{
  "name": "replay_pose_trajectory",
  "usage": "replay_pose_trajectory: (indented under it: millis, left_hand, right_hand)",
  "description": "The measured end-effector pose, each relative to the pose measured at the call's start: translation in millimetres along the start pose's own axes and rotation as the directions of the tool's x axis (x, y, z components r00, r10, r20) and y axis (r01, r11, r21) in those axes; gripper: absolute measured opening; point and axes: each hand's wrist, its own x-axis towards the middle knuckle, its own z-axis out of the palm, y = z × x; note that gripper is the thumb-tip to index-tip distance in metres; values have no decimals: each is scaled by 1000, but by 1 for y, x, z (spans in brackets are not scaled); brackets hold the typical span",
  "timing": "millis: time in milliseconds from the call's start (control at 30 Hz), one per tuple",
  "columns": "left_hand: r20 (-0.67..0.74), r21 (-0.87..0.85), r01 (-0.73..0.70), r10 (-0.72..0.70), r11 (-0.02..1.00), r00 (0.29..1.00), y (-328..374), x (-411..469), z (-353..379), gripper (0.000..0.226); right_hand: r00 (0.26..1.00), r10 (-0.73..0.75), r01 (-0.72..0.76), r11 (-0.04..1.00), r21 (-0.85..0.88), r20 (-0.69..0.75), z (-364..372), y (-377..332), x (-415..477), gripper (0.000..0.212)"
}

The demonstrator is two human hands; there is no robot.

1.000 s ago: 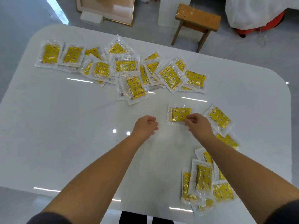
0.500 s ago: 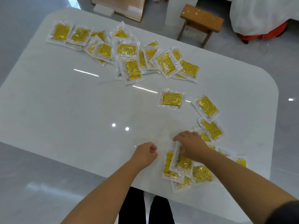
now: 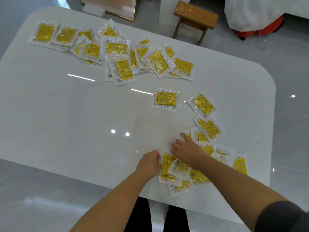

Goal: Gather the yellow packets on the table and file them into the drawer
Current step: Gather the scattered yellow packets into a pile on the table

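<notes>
left hand (image 3: 148,162): fingers curled at left edge of near pile (image 3: 167,164), grip unclear | right hand (image 3: 187,151): back from lone packet (image 3: 165,98), now spread flat on near pile, holding nothing | beyond fingertips: lone packet, then far heap (image 3: 124,70), both ungathered | drawer unseen; gathering likely just starting with near pile

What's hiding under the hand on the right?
The right hand lies on a heap of yellow packets near the table edge. How many packets it covers cannot be seen.
</notes>
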Motion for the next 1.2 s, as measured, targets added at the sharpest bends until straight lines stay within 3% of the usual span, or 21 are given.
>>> replay_pose_trajectory:
  millis: [133,300,367,467,567,633,733,867,933,1067,1133,1200]
  left_hand:
    - [-38,44,-17,19,999,999,8,4,5,24]
    - [-139,235,-58,93,970,986,23,2,17,44]
    - [-168,372,-104,177,922,970,27,1,22,53]
    - [-113,568,-163,273,807,955,31,0,33,67]
    - [-73,711,-179,325,680,943,34,2,44,79]
    - [-57,740,-180,327,648,943,37,6,48,81]
    - [-38,719,-149,252,679,967,42,11,48,67]
    - [47,569,-156,158,807,986,36,11,37,32]
    - [103,439,-130,94,889,990,31,8,28,29]
    - [176,359,-136,76,924,981,27,5,15,18]
    - [183,316,-132,76,940,980,30,4,10,22]
    - [196,254,-123,74,959,978,34,3,4,32]
  right_hand:
    - [1000,-1,2,997,82,-9,7,17,-15,44]
    - [996,-63,52,982,180,56,6,32,-32,26]
    - [999,-4,-13,936,352,47,3,38,-38,18]
    - [990,129,-140,781,609,62,6,48,-49,6]
    - [982,167,-182,735,653,86,14,57,-58,7]
    - [974,165,-225,727,648,153,23,60,-61,6]
    - [959,181,-278,755,594,218,41,59,-66,12]
    - [948,280,-319,817,481,154,54,56,-68,28]
    - [939,317,-340,811,477,132,60,53,-64,30]
    - [924,342,-380,786,487,168,64,51,-58,23]
    - [926,345,-375,784,494,155,61,54,-57,9]
    - [926,343,-372,744,556,160,57,59,-58,19]
